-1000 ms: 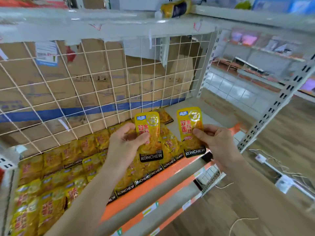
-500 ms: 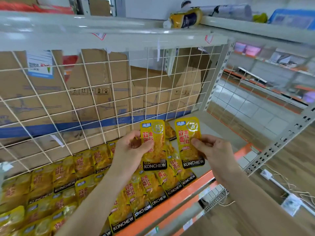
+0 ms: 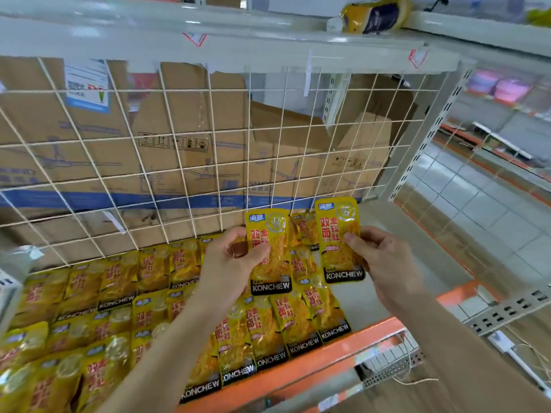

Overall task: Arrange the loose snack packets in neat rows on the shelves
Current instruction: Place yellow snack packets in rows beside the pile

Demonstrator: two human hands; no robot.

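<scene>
My left hand point(image 3: 231, 262) pinches a yellow KONCHEW snack packet point(image 3: 272, 269) upright above the shelf. My right hand point(image 3: 383, 260) pinches a second identical packet point(image 3: 337, 234) just to its right, also upright. Below them the shelf point(image 3: 384, 296) holds rows of the same yellow packets point(image 3: 119, 293), overlapping and running from the left edge to about the middle. The right end of the shelf surface is bare grey.
A white wire grid point(image 3: 208, 162) backs the shelf, with cardboard boxes point(image 3: 185, 126) behind it. An orange front rail point(image 3: 313, 362) edges the shelf. A grey perforated upright point(image 3: 423, 138) stands at the right. A yellow bottle point(image 3: 372, 14) lies on the upper shelf.
Both hands have stayed on their packets and moved slightly closer to the back grid; the view has shifted nearer to the shelf and a little left.
</scene>
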